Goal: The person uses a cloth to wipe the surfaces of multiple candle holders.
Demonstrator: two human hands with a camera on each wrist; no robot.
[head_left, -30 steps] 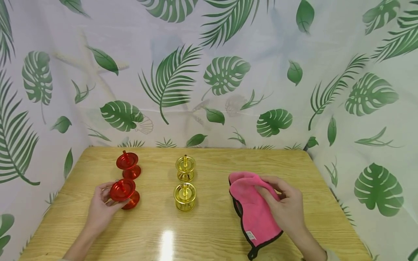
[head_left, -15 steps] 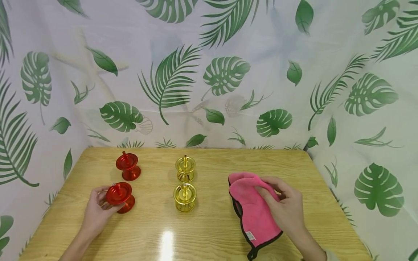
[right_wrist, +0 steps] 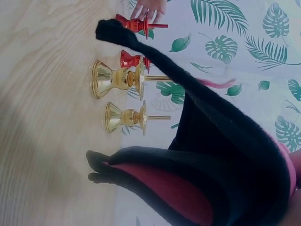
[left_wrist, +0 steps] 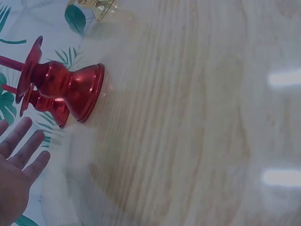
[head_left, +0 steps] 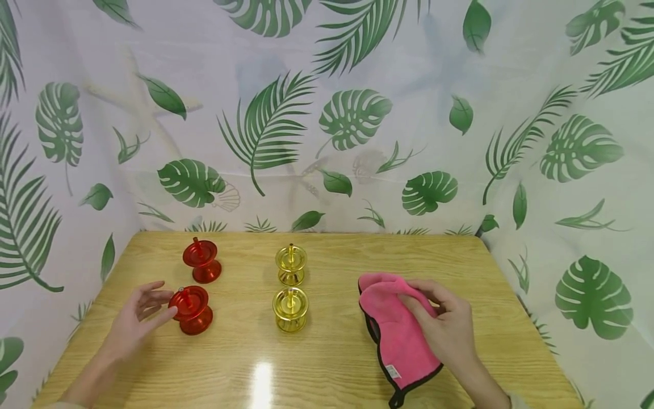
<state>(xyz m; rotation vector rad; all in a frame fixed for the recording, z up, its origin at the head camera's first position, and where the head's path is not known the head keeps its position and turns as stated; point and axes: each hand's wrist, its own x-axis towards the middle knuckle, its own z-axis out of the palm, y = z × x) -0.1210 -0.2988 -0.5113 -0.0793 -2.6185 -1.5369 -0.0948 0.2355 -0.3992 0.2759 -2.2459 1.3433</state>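
My left hand [head_left: 135,324] is beside the nearer red metal candle holder [head_left: 196,318], fingers loosely spread, fingertips right at its dish rim. In the left wrist view that candle holder [left_wrist: 84,92] stands upright on its base, and the fingers [left_wrist: 28,150] are apart from it. Behind it stands a matching red candle holder [head_left: 204,264]. On the right, my right hand [head_left: 449,326] pinches a folded pink cloth [head_left: 403,341] with black edging, a white label and a hanging loop. The right wrist view shows the cloth's dark side [right_wrist: 225,155] hanging in folds.
Two gold candle holders, a nearer one [head_left: 290,309] and a farther one [head_left: 291,264], stand in line at the table's middle. The wooden table [head_left: 327,363] meets a leaf-patterned curtain [head_left: 327,142] at the back and sides.
My left hand first drew the nearer red candle holder a little left and toward me, then let go and moved back to the left. The right hand and cloth stay almost still.
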